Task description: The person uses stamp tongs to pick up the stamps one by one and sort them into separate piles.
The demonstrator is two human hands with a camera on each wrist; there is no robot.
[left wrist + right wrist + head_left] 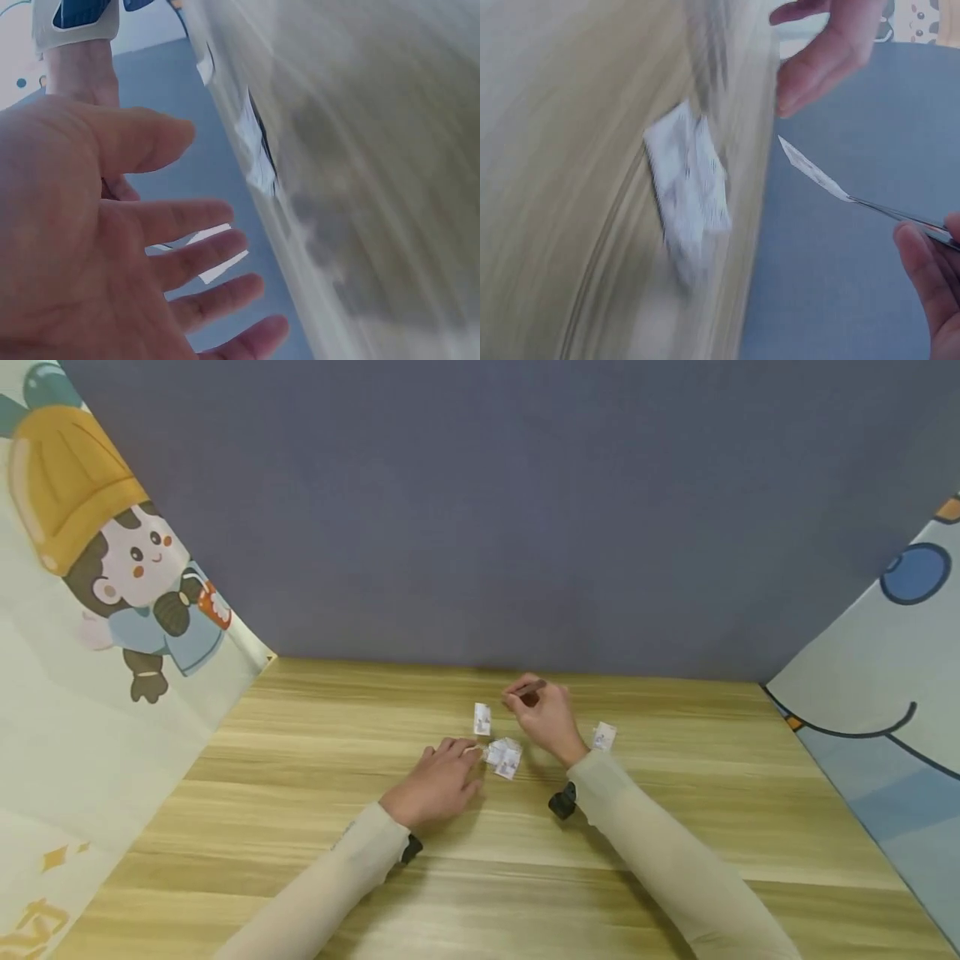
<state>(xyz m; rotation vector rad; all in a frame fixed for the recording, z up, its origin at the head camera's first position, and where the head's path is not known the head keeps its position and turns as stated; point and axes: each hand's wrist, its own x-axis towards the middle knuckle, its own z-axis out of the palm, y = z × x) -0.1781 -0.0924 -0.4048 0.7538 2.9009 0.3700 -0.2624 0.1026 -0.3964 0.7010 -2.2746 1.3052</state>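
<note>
From the right wrist feed I have a thin paper slip [811,171] raised off the worktop [480,893], one end caught in the tips of a pair of tweezers [900,214]. The right hand [551,718] pinches those tweezers between thumb and fingers, so its grip is closed on them and they in turn hold the slip. On my head view the tweezers slant down and to the left, towards the far edge of the worktop. Just nearer to me lies a small pile of printed papers [506,758], overlapping at odd angles; it blurs a little on my right wrist feed. Beside it, on its left, is the left hand [438,781], fingers extended and slightly apart, thumb well clear of them, holding nothing; I can't tell whether its fingertips brush the pile. A single loose paper [604,736] rests on the right, just past the right wrist. Both arms reach in wearing cream sleeves [667,852], and I see a dark wrist device [562,802] at the right cuff. Behind the wood-grain surface stands a plain grey-blue backdrop [487,510].
</note>
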